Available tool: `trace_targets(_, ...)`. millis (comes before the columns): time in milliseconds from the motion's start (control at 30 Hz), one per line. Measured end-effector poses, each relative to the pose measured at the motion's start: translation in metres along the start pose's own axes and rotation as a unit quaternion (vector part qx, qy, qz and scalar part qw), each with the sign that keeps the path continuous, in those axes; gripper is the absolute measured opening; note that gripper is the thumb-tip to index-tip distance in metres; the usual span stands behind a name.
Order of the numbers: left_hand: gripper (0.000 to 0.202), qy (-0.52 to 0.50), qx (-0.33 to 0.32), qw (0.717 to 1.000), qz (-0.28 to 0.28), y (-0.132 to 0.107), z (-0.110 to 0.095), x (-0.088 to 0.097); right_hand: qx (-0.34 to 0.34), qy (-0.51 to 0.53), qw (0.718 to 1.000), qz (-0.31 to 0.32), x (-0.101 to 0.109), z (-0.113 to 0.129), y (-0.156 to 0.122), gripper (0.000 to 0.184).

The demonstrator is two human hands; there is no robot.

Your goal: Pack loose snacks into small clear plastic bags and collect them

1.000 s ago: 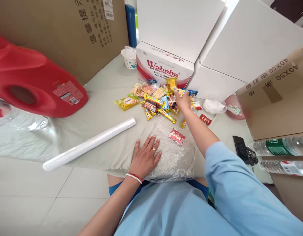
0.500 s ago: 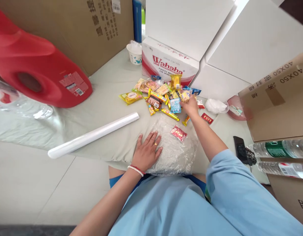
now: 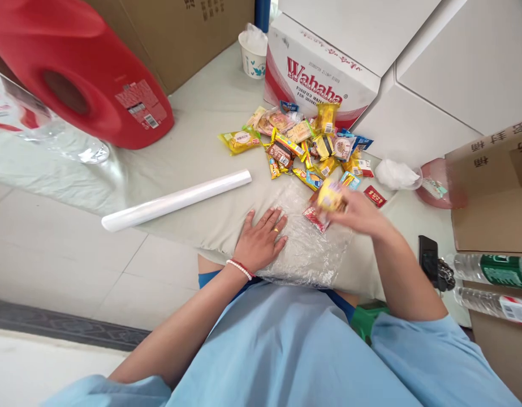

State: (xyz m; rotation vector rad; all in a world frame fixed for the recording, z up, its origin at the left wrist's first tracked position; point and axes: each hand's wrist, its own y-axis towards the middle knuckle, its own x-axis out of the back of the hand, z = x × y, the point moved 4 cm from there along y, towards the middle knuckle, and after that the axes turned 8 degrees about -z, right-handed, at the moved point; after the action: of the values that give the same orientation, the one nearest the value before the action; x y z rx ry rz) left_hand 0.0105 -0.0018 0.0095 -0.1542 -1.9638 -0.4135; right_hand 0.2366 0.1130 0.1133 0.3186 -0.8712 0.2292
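My left hand (image 3: 261, 240) lies flat with fingers spread on the left edge of a sheet of clear plastic wrap (image 3: 311, 254) spread over the low grey-covered surface (image 3: 193, 152). My right hand (image 3: 354, 210) is closed on a small yellow snack packet (image 3: 331, 196), held just above the wrap's far side. A small red packet (image 3: 315, 218) lies on the wrap under that hand. Just beyond sits a pile of mixed snack packets (image 3: 303, 144).
A white roll of wrap (image 3: 176, 199) lies to the left. A big red jug (image 3: 74, 73) stands at the far left. A Wahaha box (image 3: 320, 85), a paper cup (image 3: 253, 53), a cardboard box (image 3: 494, 186), water bottles (image 3: 494, 271) and a phone (image 3: 428, 254) surround the spot.
My right hand drew back from the snack pile toward me, bringing a yellow packet over the plastic wrap. My left hand stayed flat. The camera tilted down.
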Motion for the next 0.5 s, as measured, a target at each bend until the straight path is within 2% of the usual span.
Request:
trace_targets(33, 0.056, -0.002, 0.003, 1.0, 0.002, 0.0, 0.0, 0.0, 0.033, -0.003, 0.994, 0.103, -0.021, 0.016, -0.018, 0.062)
trace_targets(67, 0.056, -0.004, 0.005, 1.0, 0.004, 0.0, 0.0, 0.0, 0.05, -0.019, 0.985, 0.162, -0.038, 0.027, -0.034, 0.065)
trace_targets(100, 0.056, -0.006, 0.007, 1.0, 0.004, 0.001, 0.001, 0.0, 0.056, -0.046, 0.976, 0.206, -0.054, 0.034, -0.048, 0.067)
trace_targets(133, 0.056, -0.008, 0.007, 1.0, 0.004, 0.0, 0.001, 0.0, 0.054, -0.079, 0.971, 0.22, -0.066, 0.036, -0.058, 0.068)
trace_targets(200, 0.057, -0.01, 0.005, 1.0, 0.001, 0.0, 0.001, 0.0, 0.042, -0.131, 0.969, 0.203, -0.079, 0.033, -0.07, 0.068)
trace_targets(267, 0.057, -0.008, 0.002, 1.0, -0.002, -0.001, 0.002, -0.001, 0.036, -0.141, 0.976, 0.162, -0.081, 0.025, -0.075, 0.068)
trace_targets(367, 0.056, -0.001, -0.001, 1.0, -0.006, -0.002, 0.002, -0.001, 0.01, -0.095, 0.99, 0.104, -0.071, 0.012, -0.082, 0.071)
trace_targets(433, 0.056, 0.002, -0.002, 1.0, -0.009, -0.002, 0.002, -0.001, -0.036, -0.048, 0.996, 0.061, -0.059, 0.005, -0.09, 0.071)
trace_targets(500, 0.055, 0.001, -0.001, 1.0, -0.009, -0.001, 0.001, 0.0, -0.089, 0.006, 0.996, 0.017, -0.045, -0.001, -0.097, 0.059)
